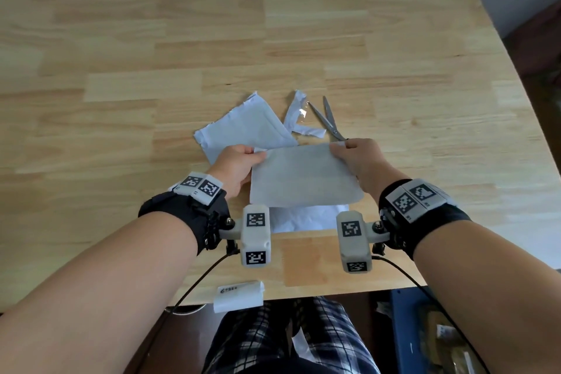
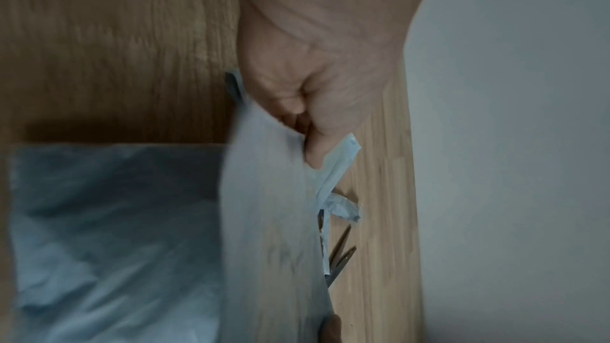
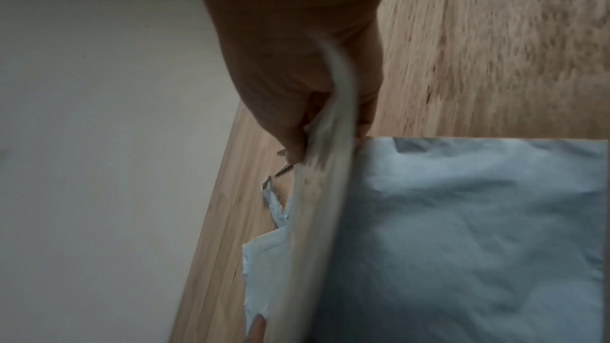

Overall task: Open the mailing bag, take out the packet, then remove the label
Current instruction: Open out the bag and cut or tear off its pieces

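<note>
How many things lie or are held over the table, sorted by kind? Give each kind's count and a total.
Grey packets held in both hands: 1
White bag pieces and sheets: 3
Scissors: 1
Printed white labels at the near edge: 1
Total: 6

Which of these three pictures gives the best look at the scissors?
The head view: the scissors lie open on the table, both blades clear, handles hidden behind the right hand. The left wrist view shows only blurred blade tips past the grey packet. The right wrist view shows just a thin metal sliver.
</note>
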The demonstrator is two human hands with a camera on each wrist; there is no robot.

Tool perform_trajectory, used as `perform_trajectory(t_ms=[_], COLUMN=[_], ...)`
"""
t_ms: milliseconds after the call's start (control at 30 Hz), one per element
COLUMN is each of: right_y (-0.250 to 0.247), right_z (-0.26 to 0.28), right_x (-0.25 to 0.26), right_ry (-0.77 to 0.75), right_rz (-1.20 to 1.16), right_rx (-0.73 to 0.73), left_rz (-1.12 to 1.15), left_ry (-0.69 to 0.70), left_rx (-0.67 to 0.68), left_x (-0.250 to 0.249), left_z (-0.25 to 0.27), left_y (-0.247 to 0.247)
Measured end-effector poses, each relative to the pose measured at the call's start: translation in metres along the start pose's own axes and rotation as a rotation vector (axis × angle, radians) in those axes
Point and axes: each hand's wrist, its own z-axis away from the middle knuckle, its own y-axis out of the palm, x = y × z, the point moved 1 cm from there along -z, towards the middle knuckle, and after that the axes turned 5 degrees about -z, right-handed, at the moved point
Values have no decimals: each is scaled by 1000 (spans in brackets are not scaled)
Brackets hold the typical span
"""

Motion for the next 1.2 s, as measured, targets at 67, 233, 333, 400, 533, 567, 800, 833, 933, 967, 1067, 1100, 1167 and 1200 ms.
perform_trajectory(t_ms=[67, 233, 333, 400, 533, 567, 800, 833, 933, 967, 1067, 1100, 1167, 1200], right_y=[-1, -3, -1, -1, 1, 1, -2, -1, 4, 6, 7, 8, 8, 9], right_z=[-1, 1, -1, -5, -9, -10, -7, -7, -5, -5, -5, -5, -5, -4], right_x=[-3, 0, 10, 15, 21, 22, 7, 5, 4, 4, 2, 1, -1, -1], right_ry=[-18, 2, 26, 56, 45, 35, -8, -18, -45, -56, -70, -66, -55, -51], right_rz=[-37, -113, -124, -133, -99, -111, -259, -263, -240, -237, -228, -229, -237, -244], right_rx=[12, 26, 16, -2, -22, -24, 23, 38, 59, 58, 36, 30, 43, 61], left_rz=[22, 115, 98, 44, 15, 5, 52, 67, 73, 56, 4, 26, 50, 34], left_ry=[19, -53, -87, -88, -85, -60, 174, 178, 169, 164, 62, 11, -68, -98], left_rx=[-15, -30, -34, -80, -87, -96, -107, -105, -96, -90, -35, 9, 73, 81], left_x=[0, -9, -20, -25, -29, -29, -14, -13, -13, -14, -15, -14, -10, -9], left_z=[0, -3, -7, -10, -18, -19, -18, -16, -15, -13, -11, -10, -8, -8], left_y=[-2, -1, 2, 1, -2, -2, -8, -8, -7, -7, -10, -11, -13, -13])
